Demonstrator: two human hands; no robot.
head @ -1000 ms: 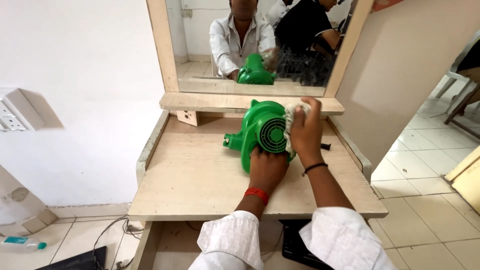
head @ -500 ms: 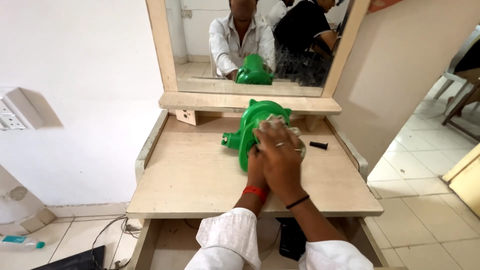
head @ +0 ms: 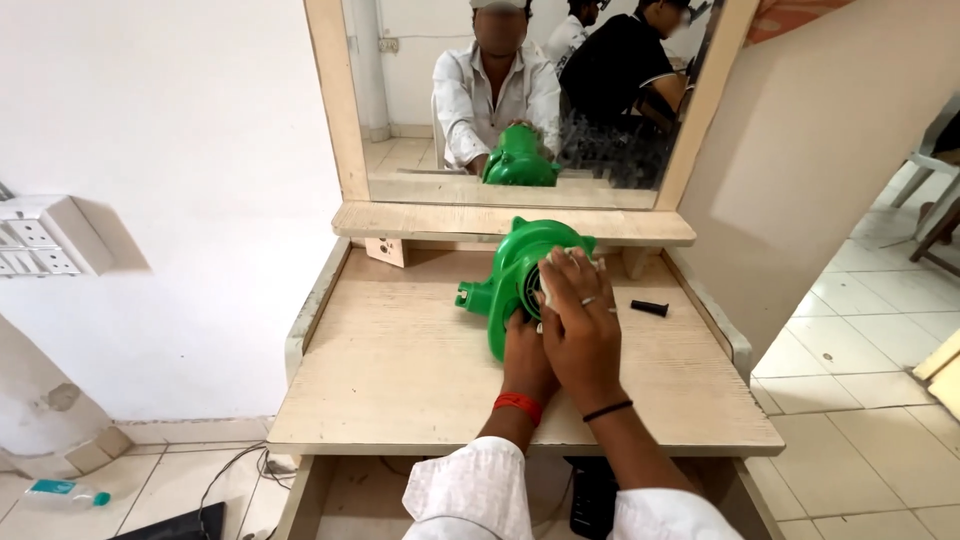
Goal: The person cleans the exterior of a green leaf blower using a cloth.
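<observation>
Green blower (head: 515, 275), a round plastic housing with a short outlet spout at its left, stands on edge near the back of a pale wooden dressing table (head: 400, 370), just in front of the narrow shelf (head: 430, 222) under the mirror. The left hand (head: 527, 358), a red band at its wrist, grips the lower front of the housing and steadies it. The right hand (head: 580, 335), with a black band at its wrist and rings on its fingers, lies over the left one with fingers spread flat against the blower's round face, pressing a small white cloth (head: 560, 262) to the plastic; only the cloth's edges show above the fingertips. White sleeves cover both forearms at the bottom of the view.

A small black cylindrical piece (head: 649, 308) lies on the tabletop to the right of the blower, apart from it and from the hands. The mirror (head: 520, 95) in its wooden frame reflects the blower, a seated person in a white shirt, and others behind in dark clothing. On the white wall to the left hangs a white switch panel (head: 45, 240). A plastic bottle (head: 65, 494) lies on the tiled floor at lower left.
</observation>
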